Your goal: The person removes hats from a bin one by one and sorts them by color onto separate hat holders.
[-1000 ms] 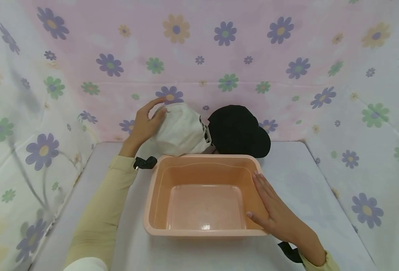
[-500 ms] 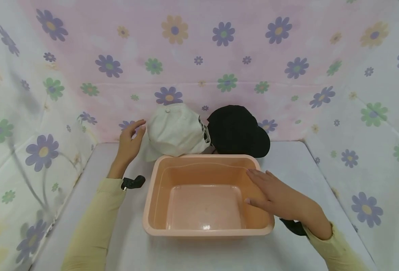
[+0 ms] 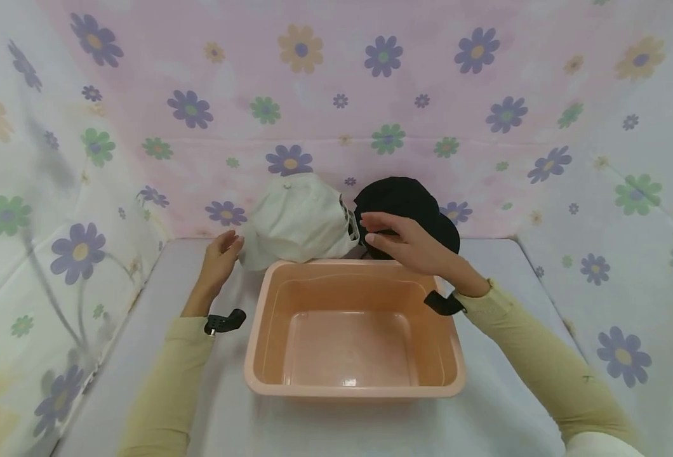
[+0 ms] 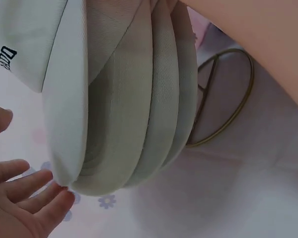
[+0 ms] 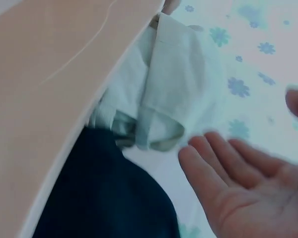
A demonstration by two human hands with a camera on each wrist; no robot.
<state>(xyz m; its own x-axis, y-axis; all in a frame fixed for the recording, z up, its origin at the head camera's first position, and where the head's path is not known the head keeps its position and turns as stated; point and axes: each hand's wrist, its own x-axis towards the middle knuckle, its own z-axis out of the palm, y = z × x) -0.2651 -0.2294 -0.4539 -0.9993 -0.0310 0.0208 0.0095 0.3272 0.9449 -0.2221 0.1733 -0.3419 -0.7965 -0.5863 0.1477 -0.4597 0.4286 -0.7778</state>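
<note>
Several nested cream caps (image 3: 299, 219) lean against the back wall, their stacked brims (image 4: 119, 124) plain in the left wrist view. My left hand (image 3: 220, 257) is beside those brims with fingers loosely extended, the fingertips right at the outermost edge; whether they touch cannot be told. Right of the cream caps is a black cap (image 3: 393, 193), partly covered by my right hand (image 3: 407, 244) in the head view. That hand's fingers are extended and hold nothing, pointing toward the cream caps' back straps (image 5: 144, 129). A peach plastic basin (image 3: 353, 391) stands in front of the caps.
In the left wrist view a brass-coloured wire loop (image 4: 252, 74) shows behind the brims. Flower-print cloth (image 3: 336, 139) forms the back and side walls around the white table (image 3: 228, 406). The basin's back rim is close against the caps.
My left hand has left the top of the cream caps and come down to their brim side. My right hand has risen from the basin's right rim to the black cap. The basin stays put.
</note>
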